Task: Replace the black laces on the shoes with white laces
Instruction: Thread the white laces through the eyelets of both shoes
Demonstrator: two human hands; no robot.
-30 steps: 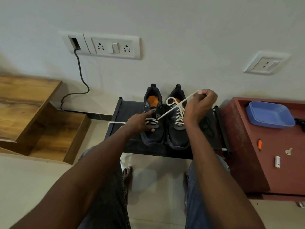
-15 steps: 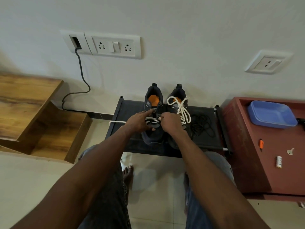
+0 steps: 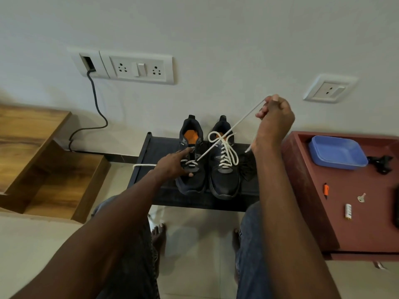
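Observation:
Two black shoes stand side by side on a black rack (image 3: 155, 152) against the wall. The right shoe (image 3: 223, 182) carries a full white lace tied in a bow. The left shoe (image 3: 192, 180) has a white lace (image 3: 228, 130) through its lowest eyelets only. My right hand (image 3: 274, 117) is raised above and right of the shoes, pinching that lace and pulling it taut up from the left shoe. My left hand (image 3: 174, 162) rests on the left shoe's vamp with a finger stretched along the tongue. The lace's other end (image 3: 143, 165) trails left off the rack. Black laces (image 3: 248, 167) lie heaped right of the shoes.
A dark red side table (image 3: 313, 212) stands at the right with a blue tray (image 3: 336, 152), a key, a battery and a black clip. Wooden steps (image 3: 43, 160) are at the left. A cable (image 3: 95, 113) hangs from the wall socket. My knees and bare feet are below.
My right hand was down at the left shoe's eyelets half a second ago; it has since swung up and right, drawing the white lace taut. My left hand stayed on the shoe.

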